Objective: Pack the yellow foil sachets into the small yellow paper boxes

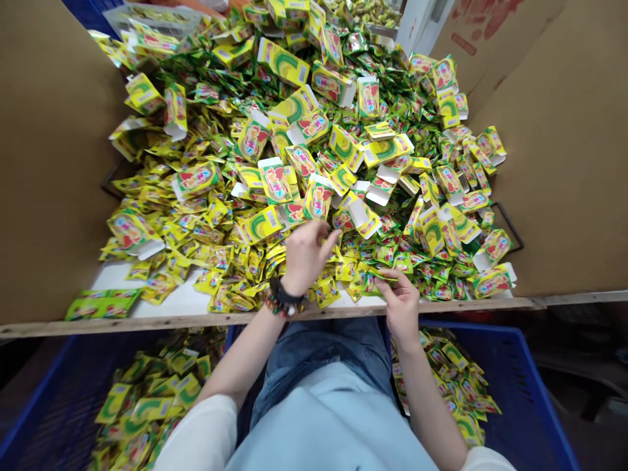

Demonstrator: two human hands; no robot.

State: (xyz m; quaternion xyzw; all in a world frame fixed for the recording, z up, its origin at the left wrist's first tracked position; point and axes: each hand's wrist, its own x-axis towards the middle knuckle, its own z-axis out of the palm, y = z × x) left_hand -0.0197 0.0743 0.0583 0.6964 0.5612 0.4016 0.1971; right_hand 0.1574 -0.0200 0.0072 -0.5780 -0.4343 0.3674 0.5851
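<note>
My left hand (307, 256), with a dark band and beads at the wrist, is over the front of the pile. Its fingers curl and the thumb stands apart from them; the fingertips are partly hidden. Just beyond them lies a small yellow-green candy box (318, 196), and I see nothing held. Near the table's front edge, my right hand (402, 304) pinches a small yellow-green sachet (381, 273) between thumb and fingers. Loose yellow sachets (346, 269) lie between the hands. Several open-flapped boxes (360, 216) rest on the sachets beyond.
Cardboard walls (554, 163) flank the heap on both sides. A strip of flat green packets (103, 304) lies at the left front on the white tabletop (115, 276). Below the wooden edge, a blue crate (44, 418) on the left and another blue crate (520, 392) on the right hold filled-looking boxes.
</note>
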